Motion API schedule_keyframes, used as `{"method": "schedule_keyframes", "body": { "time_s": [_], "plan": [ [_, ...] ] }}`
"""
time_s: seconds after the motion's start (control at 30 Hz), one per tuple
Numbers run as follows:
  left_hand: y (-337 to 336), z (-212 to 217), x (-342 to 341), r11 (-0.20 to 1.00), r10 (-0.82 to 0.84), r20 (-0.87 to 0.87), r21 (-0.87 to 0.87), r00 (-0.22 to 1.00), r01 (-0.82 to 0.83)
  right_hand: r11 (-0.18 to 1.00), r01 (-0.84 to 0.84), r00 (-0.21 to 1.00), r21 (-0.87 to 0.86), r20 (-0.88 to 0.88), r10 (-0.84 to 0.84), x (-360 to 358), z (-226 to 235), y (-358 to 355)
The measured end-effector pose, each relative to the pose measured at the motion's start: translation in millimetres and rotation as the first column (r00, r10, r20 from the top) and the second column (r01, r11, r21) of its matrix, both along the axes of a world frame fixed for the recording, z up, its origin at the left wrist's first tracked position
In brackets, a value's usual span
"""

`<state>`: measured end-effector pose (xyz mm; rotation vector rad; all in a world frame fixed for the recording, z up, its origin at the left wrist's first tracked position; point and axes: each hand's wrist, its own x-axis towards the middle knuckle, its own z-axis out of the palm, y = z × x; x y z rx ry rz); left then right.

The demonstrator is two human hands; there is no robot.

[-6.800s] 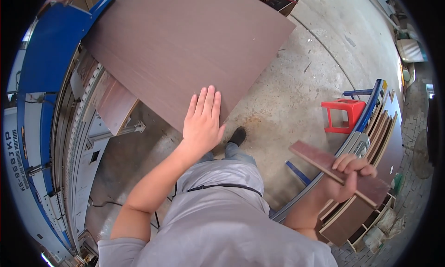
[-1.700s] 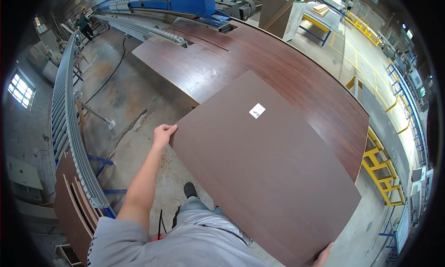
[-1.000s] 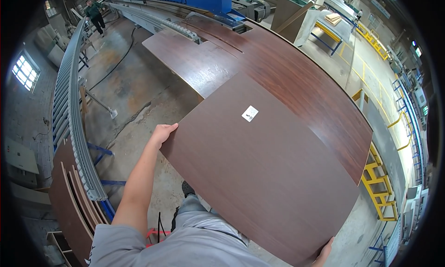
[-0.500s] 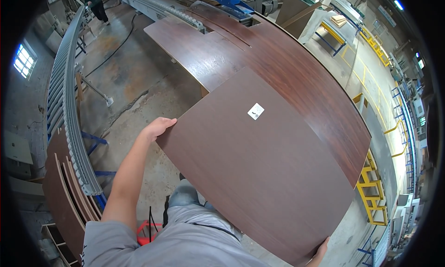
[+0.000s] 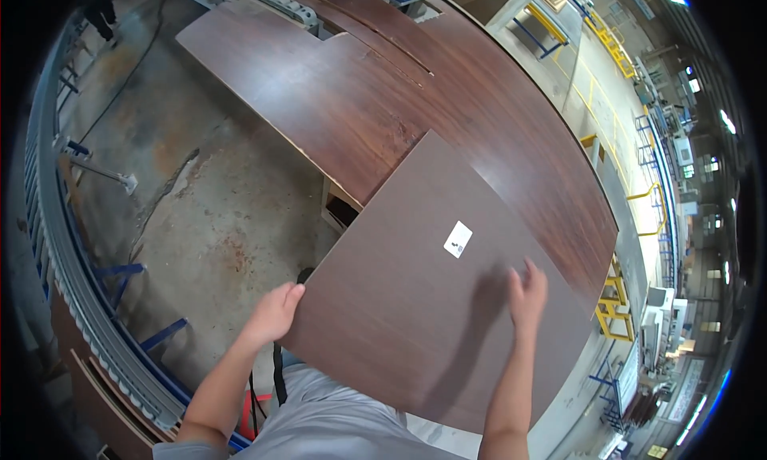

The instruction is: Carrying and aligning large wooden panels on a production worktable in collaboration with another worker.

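A large flat brown wood panel (image 5: 415, 332) lies partly over a glossy reddish-brown wooden table surface (image 5: 351, 101), its near part close to my body. My left hand (image 5: 276, 312) grips the panel's left edge, thumb on top and fingers hidden below. Above the panel's right half, my right hand (image 5: 527, 296) is open with fingers apart, casting a shadow on the board. It holds nothing; whether it touches the surface I cannot tell. A white label (image 5: 458, 239) is stuck on the panel, left of that hand.
A roller conveyor (image 5: 104, 340) curves along the left, with brown panels (image 5: 96, 380) leaning beside it. Yellow metal framing (image 5: 613, 304) stands past the table's right edge. At the far left, a person's legs (image 5: 100, 17) show on the concrete floor.
My right hand has let go of the panel's near right corner and moved up over its face. The left hand keeps its grip. The view has shifted, and the panel appears turned slightly.
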<state>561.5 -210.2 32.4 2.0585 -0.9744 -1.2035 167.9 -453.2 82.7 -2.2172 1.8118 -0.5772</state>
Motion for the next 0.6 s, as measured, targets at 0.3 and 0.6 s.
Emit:
{"method": "schedule_keyframes", "body": {
  "time_s": [0.3, 0.6],
  "plan": [
    [-14, 11, 19, 0.977, -0.173, -0.052, 0.118, 0.984, 0.178, 0.981, -0.105, 0.991, 0.16, -0.065, 0.117, 271, -12, -143],
    [-17, 7, 30, 0.971, -0.211, -0.134, 0.083, 0.968, 0.223, 0.874, 0.118, 0.993, 0.471, -0.051, -0.106, 280, -17, -177]
  ]
}}
